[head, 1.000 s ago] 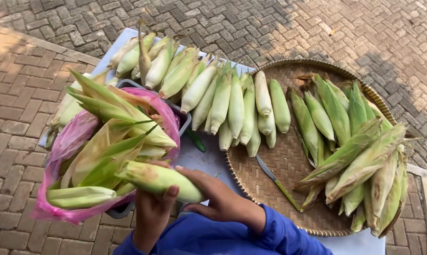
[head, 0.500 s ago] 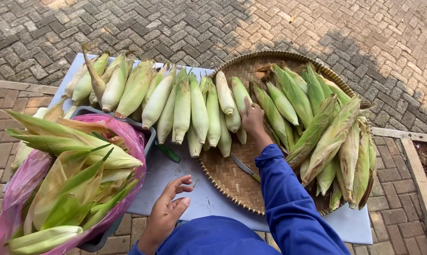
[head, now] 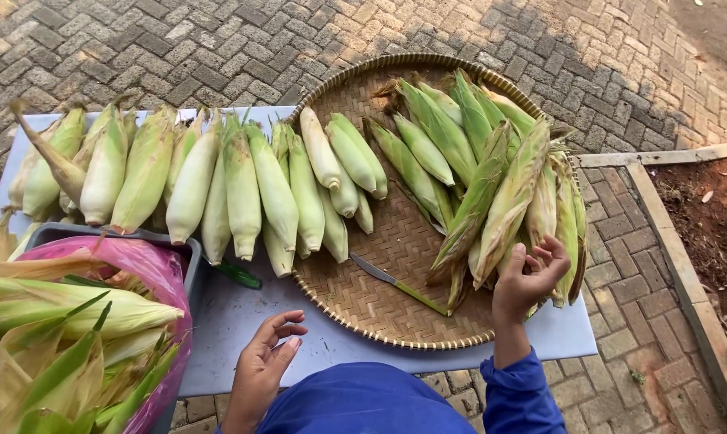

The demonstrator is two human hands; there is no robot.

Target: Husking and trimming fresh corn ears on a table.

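Observation:
My right hand [head: 529, 278] reaches over the near right rim of a round woven tray [head: 363, 307], fingers spread and touching the husked ends of the green unpeeled corn cobs [head: 492, 181] piled there. My left hand [head: 267, 358] hovers open and empty over the pale tabletop [head: 235, 317], just left of the tray. A row of trimmed pale corn cobs [head: 243, 189] lies across the table and onto the tray's left side. A knife with a green handle [head: 395, 283] rests on the tray between the two piles.
A grey bin lined with a pink plastic bag [head: 150, 269] holds corn husks [head: 66, 329] at the near left. Brick paving [head: 243, 40] surrounds the table. A wooden border and bare soil [head: 705, 209] lie to the right.
My right hand left the peeled cob in the row and swung right to the unpeeled pile. My left hand stayed open above the table. The view shifted right.

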